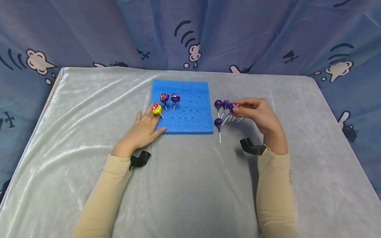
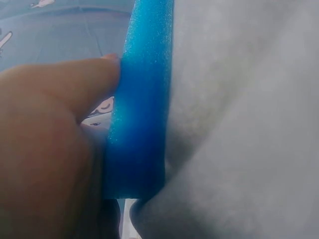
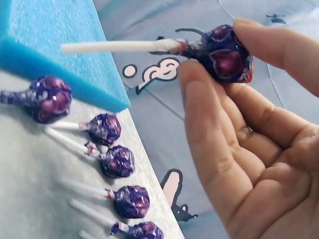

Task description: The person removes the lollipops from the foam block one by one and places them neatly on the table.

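Observation:
My left hand point(image 1: 142, 129) rests with spread, straight fingers on the left edge of a blue foam block point(image 1: 196, 89) dotted with small holes. Three lollipops stand in it: a yellow one point(image 1: 156, 109) beside my left fingers, a red-and-purple one point(image 1: 164, 98) and a purple one point(image 1: 175, 98). Right of the block, my right hand point(image 1: 263, 115) pinches a purple lollipop point(image 3: 224, 56) by its wrapped head between thumb and fingers; its white stick points away from the palm. The left wrist view shows my thumb point(image 2: 94, 82) against the foam's side.
Several purple-wrapped lollipops lie on the grey cloth-covered table point(image 1: 190, 185) right of the block, including one point(image 1: 218, 122) nearest me and another point(image 3: 132, 201) below my right hand. A blue patterned curtain point(image 1: 238, 36) hangs behind the table.

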`<move>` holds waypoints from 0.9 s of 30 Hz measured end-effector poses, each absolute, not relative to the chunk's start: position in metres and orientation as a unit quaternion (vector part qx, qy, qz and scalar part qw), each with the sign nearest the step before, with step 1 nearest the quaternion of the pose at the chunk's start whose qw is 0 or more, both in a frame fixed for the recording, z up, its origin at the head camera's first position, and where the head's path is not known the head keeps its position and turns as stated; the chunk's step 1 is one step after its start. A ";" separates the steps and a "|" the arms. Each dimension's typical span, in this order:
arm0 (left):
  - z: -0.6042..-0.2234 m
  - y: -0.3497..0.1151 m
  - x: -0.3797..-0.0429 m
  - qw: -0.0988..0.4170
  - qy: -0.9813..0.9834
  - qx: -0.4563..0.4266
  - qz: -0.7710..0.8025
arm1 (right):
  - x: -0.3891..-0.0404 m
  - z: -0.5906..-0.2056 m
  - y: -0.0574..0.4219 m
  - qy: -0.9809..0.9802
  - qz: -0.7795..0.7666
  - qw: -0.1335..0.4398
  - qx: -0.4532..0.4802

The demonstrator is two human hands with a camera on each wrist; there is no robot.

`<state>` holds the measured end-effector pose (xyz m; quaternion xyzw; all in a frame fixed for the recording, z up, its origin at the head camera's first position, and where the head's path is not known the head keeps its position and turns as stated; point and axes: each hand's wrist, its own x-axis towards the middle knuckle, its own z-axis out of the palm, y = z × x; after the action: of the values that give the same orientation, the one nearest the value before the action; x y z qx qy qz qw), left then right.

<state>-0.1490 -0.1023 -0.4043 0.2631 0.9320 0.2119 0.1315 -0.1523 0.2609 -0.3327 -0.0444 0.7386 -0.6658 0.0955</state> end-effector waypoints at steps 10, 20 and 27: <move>-0.403 -0.102 -0.148 0.134 0.932 0.263 0.213 | -0.154 -0.338 0.272 0.778 -0.600 0.186 -0.032; -0.404 -0.103 -0.149 0.133 0.933 0.261 0.212 | -0.158 -0.348 0.274 0.823 -0.506 0.253 -0.052; -0.405 -0.102 -0.149 0.133 0.932 0.262 0.211 | -0.160 -0.351 0.273 0.861 -0.457 0.222 -0.016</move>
<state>-0.1490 -0.1024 -0.4050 0.2618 0.9324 0.2107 0.1331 -0.1600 0.2729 -0.3512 -0.0158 0.8612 -0.4569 0.2219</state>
